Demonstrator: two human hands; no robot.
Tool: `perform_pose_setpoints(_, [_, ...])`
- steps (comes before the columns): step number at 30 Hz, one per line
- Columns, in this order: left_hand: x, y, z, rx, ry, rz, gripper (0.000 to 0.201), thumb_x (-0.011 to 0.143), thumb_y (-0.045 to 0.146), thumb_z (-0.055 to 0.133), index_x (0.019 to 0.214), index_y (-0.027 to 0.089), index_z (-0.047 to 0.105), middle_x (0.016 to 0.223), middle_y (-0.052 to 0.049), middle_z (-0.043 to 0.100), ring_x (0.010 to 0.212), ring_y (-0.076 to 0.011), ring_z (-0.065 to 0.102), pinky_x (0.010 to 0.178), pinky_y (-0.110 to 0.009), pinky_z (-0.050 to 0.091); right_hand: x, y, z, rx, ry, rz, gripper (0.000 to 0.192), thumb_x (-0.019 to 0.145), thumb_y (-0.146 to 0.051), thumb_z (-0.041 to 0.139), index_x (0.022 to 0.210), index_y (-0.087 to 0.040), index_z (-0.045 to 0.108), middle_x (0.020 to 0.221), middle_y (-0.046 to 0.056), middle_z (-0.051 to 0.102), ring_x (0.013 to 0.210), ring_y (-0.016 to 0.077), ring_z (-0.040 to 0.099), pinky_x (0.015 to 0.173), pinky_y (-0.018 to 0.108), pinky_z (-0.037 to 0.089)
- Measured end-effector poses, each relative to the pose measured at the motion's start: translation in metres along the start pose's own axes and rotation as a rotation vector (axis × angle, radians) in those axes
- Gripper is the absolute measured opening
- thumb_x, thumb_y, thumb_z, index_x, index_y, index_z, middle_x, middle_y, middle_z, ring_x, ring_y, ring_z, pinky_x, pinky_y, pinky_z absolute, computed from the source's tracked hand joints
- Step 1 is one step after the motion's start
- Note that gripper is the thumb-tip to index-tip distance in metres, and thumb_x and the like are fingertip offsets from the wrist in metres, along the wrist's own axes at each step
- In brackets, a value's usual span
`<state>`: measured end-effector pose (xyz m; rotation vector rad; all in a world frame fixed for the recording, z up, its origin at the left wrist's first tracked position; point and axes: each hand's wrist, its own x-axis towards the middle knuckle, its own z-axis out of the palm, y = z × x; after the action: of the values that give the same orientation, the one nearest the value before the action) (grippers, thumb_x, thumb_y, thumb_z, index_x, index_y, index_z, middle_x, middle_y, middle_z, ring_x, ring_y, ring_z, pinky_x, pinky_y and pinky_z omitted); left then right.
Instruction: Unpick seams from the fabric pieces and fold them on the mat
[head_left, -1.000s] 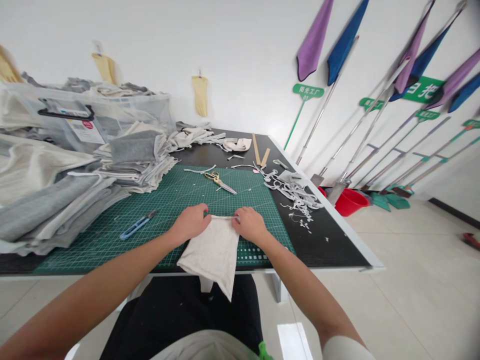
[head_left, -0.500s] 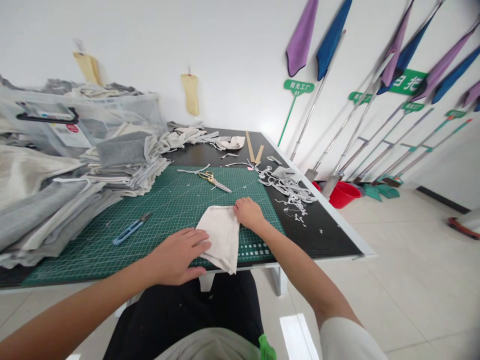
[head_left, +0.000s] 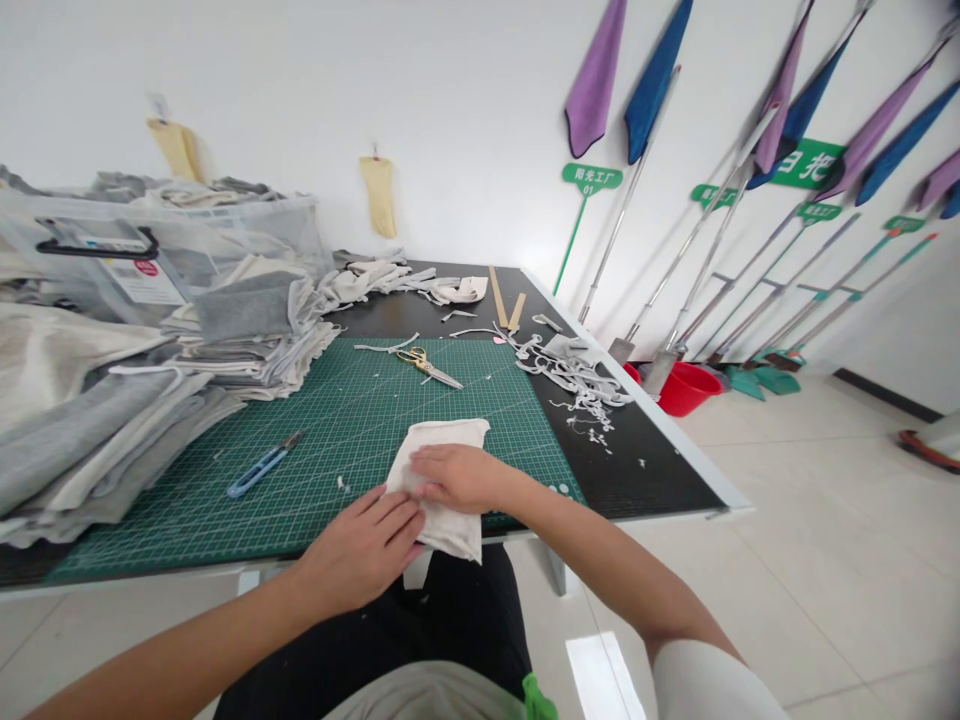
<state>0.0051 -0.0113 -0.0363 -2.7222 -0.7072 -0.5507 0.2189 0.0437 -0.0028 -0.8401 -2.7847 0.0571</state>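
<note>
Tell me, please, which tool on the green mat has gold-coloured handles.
The scissors near the far edge of the mat; the other tool, closer to the front, has a blue handle.

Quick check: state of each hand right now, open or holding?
Left hand: open, resting at the white cloth's left side.
Right hand: open, laid across the cloth.

free: mat (head_left: pixel 341 425) between cutter (head_left: pixel 262 466) and white cloth (head_left: pixel 447 432) | obstacle: scissors (head_left: pixel 429 368) beyond
</note>
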Motion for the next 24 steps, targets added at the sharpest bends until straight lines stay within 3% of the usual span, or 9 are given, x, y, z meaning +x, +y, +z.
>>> perform_pose_setpoints(3, [-0.008,0.003,0.004,-0.010,0.033,0.047,0.024,0.085,0.022,0.054,0.107,0.018,0.062,0.105,-0.008,0.066,0.103,-0.0236,0.058,0.098,-0.046,0.041,0.004,0.003,0.006,0.025,-0.050,0.003,0.051,0.092,-0.046,0.046,0.127,-0.009,0.053,0.137,0.016,0.049,0.128,0.0231,0.044,0.107,0.036,0.032])
perform_pose_setpoints(7, [-0.015,0.000,0.007,-0.037,0.054,0.128,0.024,0.083,0.016,0.052,0.104,0.016,0.063,0.103,-0.008,0.066,0.100,-0.0228,0.059,0.101,-0.048,0.040,0.004,0.012,0.008,0.038,-0.018,0.040,0.047,0.093,-0.044,0.045,0.127,-0.013,0.054,0.137,0.013,0.049,0.130,0.0229,0.041,0.110,0.042,0.025])
perform_pose_setpoints(11, [-0.018,-0.004,0.008,-0.015,0.123,0.153,0.024,0.082,0.014,0.052,0.103,0.014,0.063,0.100,-0.010,0.066,0.097,-0.0224,0.060,0.098,-0.046,0.043,-0.001,0.023,0.005,0.122,0.014,0.026,0.040,0.093,-0.032,0.046,0.125,-0.011,0.055,0.133,0.012,0.054,0.127,0.0181,0.044,0.108,0.032,0.031])
perform_pose_setpoints(14, [-0.017,-0.006,0.006,0.003,0.133,0.178,0.027,0.081,0.013,0.052,0.105,0.011,0.062,0.100,-0.012,0.066,0.096,-0.0234,0.061,0.093,-0.043,0.047,-0.005,0.030,0.004,0.154,0.043,0.032,0.038,0.091,-0.027,0.048,0.123,-0.009,0.056,0.128,0.012,0.058,0.124,0.0182,0.048,0.106,0.031,0.033])
perform_pose_setpoints(21, [-0.001,-0.007,-0.015,-0.041,0.156,0.124,0.024,0.079,0.012,0.054,0.103,0.013,0.062,0.096,-0.009,0.066,0.094,-0.0216,0.060,0.093,-0.041,0.047,-0.010,0.038,0.006,0.136,0.065,0.191,0.035,0.092,-0.028,0.045,0.121,-0.014,0.058,0.126,0.009,0.060,0.115,0.0190,0.056,0.099,0.031,0.040])
perform_pose_setpoints(24, [0.006,-0.009,-0.024,-0.046,0.170,0.074,0.021,0.079,0.012,0.055,0.098,0.015,0.062,0.091,-0.007,0.066,0.091,-0.0195,0.060,0.087,-0.037,0.048,-0.011,0.037,0.004,0.118,0.078,0.206,0.032,0.093,-0.030,0.046,0.119,-0.017,0.059,0.127,0.008,0.059,0.118,0.0182,0.054,0.104,0.036,0.034])
